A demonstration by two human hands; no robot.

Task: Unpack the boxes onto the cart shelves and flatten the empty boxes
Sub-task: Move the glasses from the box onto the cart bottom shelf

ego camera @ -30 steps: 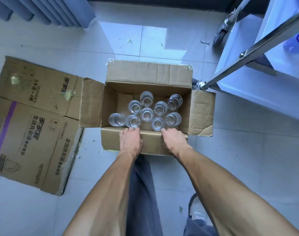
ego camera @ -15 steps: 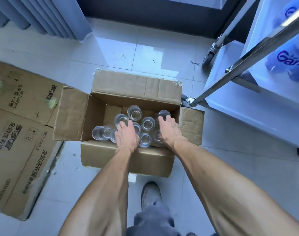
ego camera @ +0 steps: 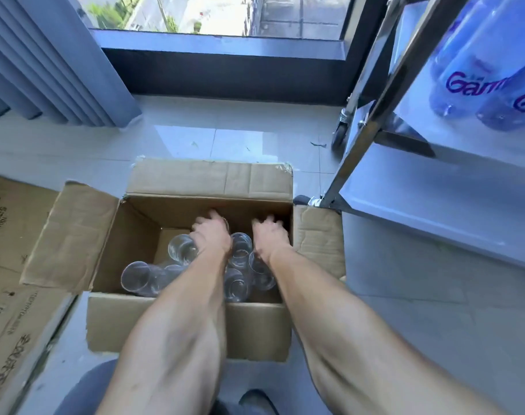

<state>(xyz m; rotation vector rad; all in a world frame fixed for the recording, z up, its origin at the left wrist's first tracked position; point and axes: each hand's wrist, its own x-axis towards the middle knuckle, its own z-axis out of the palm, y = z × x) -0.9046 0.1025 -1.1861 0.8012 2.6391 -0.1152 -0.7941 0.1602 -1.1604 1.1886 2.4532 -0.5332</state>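
Observation:
An open cardboard box (ego camera: 180,330) stands on the tiled floor with its flaps spread. Several clear drinking glasses (ego camera: 182,248) are inside; one glass (ego camera: 137,277) at the near left lies tipped over. My left hand (ego camera: 212,235) and my right hand (ego camera: 268,238) both reach deep into the box, over the far row of glasses, fingers pointing down. Motion blur and the hands themselves hide whether either one grips a glass. The steel cart (ego camera: 435,205) stands just to the right of the box.
Blue water bottles (ego camera: 479,70) lie on the cart's upper shelf, and a cart wheel (ego camera: 339,133) is near the window. Flattened cardboard boxes (ego camera: 9,265) lie on the floor at the left. A pleated curtain (ego camera: 45,70) hangs at the back left.
Both hands have moved from the box's near edge, across the glass tops, to the far row. The view has tilted up, and the window now shows.

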